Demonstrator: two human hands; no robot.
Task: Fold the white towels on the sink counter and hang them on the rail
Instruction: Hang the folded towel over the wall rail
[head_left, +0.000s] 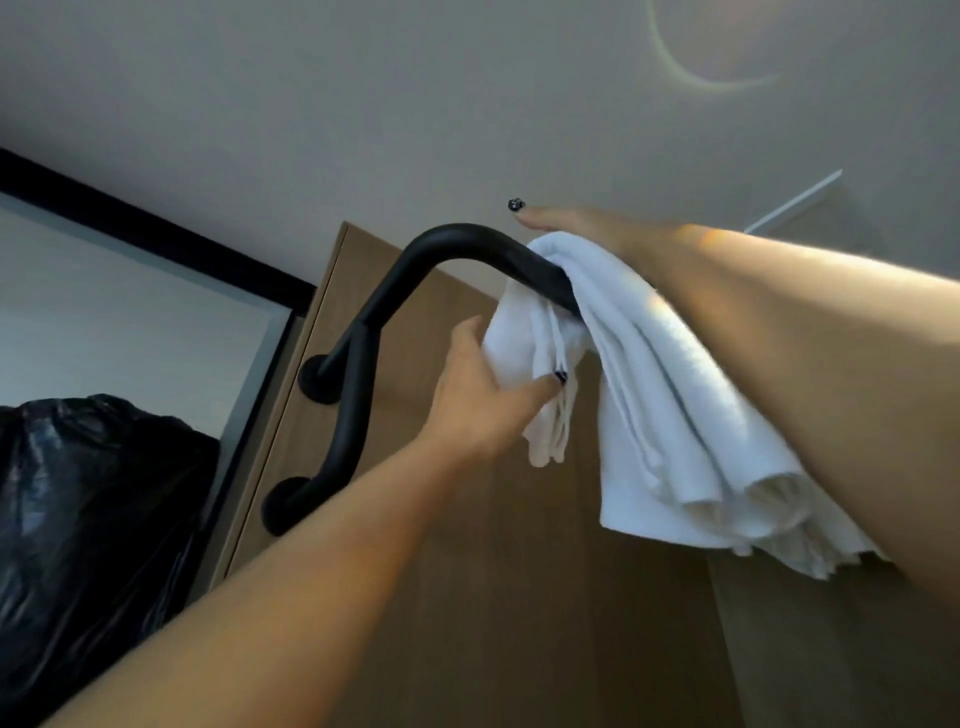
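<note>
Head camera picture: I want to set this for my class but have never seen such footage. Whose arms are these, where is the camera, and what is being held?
There is no machine here. A person wears one wide-angle camera on the head, tilted up toward the ceiling. A white towel is draped over a black rail fixed to a wooden panel. The left hand grips the towel's bunched end below the rail. The right hand lies flat on top of the towel over the rail. A black plastic bag sits lower left. No counter is in view.
</note>
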